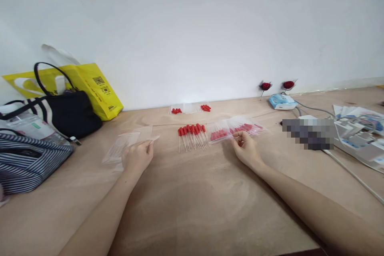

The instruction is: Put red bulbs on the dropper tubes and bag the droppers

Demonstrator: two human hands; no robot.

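My left hand (138,156) is closed, pinching the edge of a clear plastic bag (150,131). Beneath and beside it lie more clear bags (115,148), their contents hard to make out. Between my hands, a fanned row of droppers with red rubber bulbs (192,130) rests loose on the table, thin stems toward me. To the right are flat clear zip bags (222,135) holding more red-bulbed droppers. My right hand (247,150) has its thumb and fingers pinched at the near edge of these bags. Small red bulbs (176,111) lie on clear bags near the wall.
A yellow bag (105,92), a black handbag (75,114) and a striped pouch (30,168) crowd the wooden table's left side. At right are a blue tissue pack (282,102), cables, a power strip (360,148) and a blurred dark item. Two red flowers (288,85) stand by the wall.
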